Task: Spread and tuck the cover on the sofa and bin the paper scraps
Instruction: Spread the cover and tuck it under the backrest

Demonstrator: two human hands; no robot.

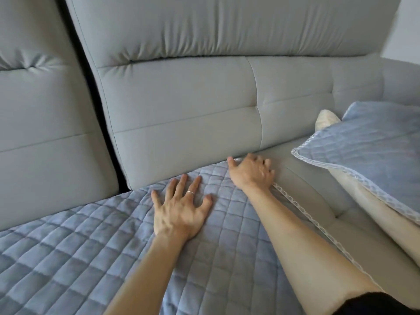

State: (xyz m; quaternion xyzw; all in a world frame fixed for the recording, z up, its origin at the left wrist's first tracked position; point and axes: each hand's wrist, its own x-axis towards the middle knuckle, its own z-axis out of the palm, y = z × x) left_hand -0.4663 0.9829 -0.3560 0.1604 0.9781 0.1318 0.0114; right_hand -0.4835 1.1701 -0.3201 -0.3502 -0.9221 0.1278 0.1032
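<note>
A blue quilted cover (79, 242) with a white lace edge lies over the seat of the grey sofa (181, 114). My left hand (179, 208) presses flat on the cover with its fingers spread, just in front of the backrest. My right hand (252, 171) rests at the cover's far right corner, where seat and backrest meet, with its fingers bent down over the lace edge toward the gap. Whether it pinches the cloth is hidden. No paper scraps are in view.
A second blue quilted cover (368, 146) with lace trim lies folded over a beige underside at the right. Bare grey seat (313, 196) shows between the two covers. A dark gap (100, 123) separates the two backrest sections.
</note>
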